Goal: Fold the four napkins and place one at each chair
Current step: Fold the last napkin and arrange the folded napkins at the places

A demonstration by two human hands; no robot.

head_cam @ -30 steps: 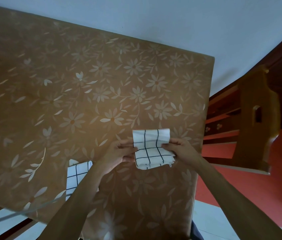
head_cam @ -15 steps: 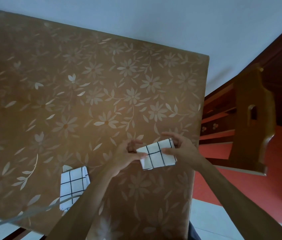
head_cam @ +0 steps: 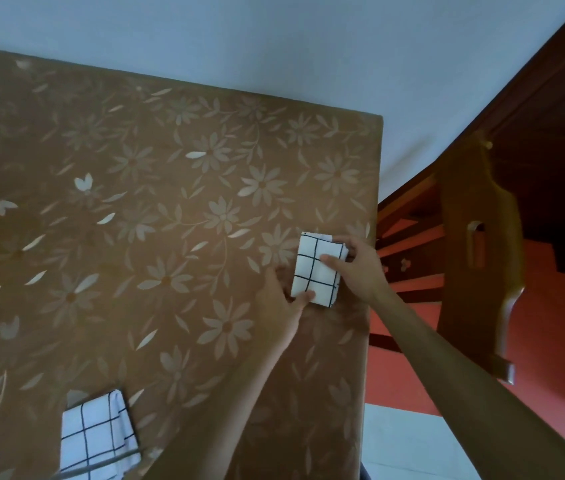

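Observation:
A small folded white napkin with a black grid (head_cam: 314, 271) sits close to the right edge of the brown flowered table (head_cam: 135, 202), in front of a wooden chair (head_cam: 478, 216). My left hand (head_cam: 279, 303) holds the napkin's lower left corner with the thumb on top. My right hand (head_cam: 359, 270) grips its right side, thumb across the top and fingers round the far right corner. A second folded grid napkin (head_cam: 95, 434) lies near the table's front edge at the lower left.
The chair stands just beyond the table's right edge on a red floor (head_cam: 551, 375). A white wall (head_cam: 274, 46) runs behind the table's far edge. A thin pale cord (head_cam: 101, 465) crosses the second napkin.
The napkin went from a larger half-open fold to a small compact one. Both hands carried it farther right, to the table edge by the chair.

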